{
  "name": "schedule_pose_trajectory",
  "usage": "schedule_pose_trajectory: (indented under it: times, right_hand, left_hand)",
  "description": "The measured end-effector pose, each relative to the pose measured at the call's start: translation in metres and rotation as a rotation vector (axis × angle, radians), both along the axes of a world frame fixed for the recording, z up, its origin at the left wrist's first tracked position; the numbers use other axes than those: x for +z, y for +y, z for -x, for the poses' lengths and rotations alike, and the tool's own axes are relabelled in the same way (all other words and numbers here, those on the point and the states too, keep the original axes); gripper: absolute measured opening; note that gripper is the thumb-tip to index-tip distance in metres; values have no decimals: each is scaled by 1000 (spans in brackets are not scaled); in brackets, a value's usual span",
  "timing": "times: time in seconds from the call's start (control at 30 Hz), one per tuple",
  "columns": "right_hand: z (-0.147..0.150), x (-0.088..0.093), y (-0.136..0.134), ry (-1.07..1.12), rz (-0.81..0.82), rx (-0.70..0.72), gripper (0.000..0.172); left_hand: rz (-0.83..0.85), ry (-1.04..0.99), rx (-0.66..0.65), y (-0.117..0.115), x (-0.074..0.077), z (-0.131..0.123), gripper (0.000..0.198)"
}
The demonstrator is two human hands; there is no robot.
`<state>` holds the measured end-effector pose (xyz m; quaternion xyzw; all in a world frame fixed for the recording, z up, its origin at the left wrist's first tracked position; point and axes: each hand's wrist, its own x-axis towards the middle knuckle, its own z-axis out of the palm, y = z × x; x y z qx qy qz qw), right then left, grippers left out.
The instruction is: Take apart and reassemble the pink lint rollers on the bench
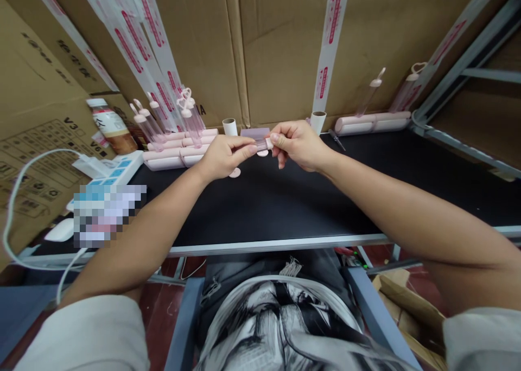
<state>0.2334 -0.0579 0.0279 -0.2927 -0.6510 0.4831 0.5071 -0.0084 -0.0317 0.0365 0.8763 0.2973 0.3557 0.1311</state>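
Observation:
My left hand [223, 155] is closed in a pinch on one end of a small clear pinkish tube [261, 145]. On the tube's other end, at a pale pink cap [269, 142], the thumb and fingers of my right hand [299, 146] are pinched. The tube lies roughly level between both hands, above the black table. A pale pink disc [235, 172] rests below my left hand, and another pink disc [264, 153] shows just under the tube. Behind the hands sits a mauve block [255, 133], partly covered by them.
White open-topped cylinders [230, 127] stand at the back. Pink cylindrical pieces [165, 159] and upright clear tubes with looped caps [195, 124] are at left, with similar pink pieces [372, 122] at right. A slim dark tool [337, 140], bottle [112, 126] and power strip [122, 170] lie around.

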Motion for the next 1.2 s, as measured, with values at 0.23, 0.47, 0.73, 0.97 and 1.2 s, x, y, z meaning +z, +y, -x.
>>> schedule_pose_trajectory:
  times: [0.23, 0.47, 0.73, 0.97, 1.2]
  right_hand:
    - [-3, 4, 0, -144, 365, -6, 32]
    - [-20, 6, 9, -752, -244, 8, 45]
    - [-23, 0, 12, -1173, -250, 175, 23]
    - [-20, -5, 12, -1280, -233, 171, 26]
    - [-15, -10, 11, -1251, -399, 106, 41]
  left_hand:
    - [-251, 103, -18, 13, -11, 0, 50]
    - [3, 214, -54, 9, -19, -14, 45]
    - [249, 347, 2, 4, -5, 1, 49]
    - [252, 791, 239, 14, 3, 17, 55]
    - [288, 848, 274, 12, 3, 12, 48]
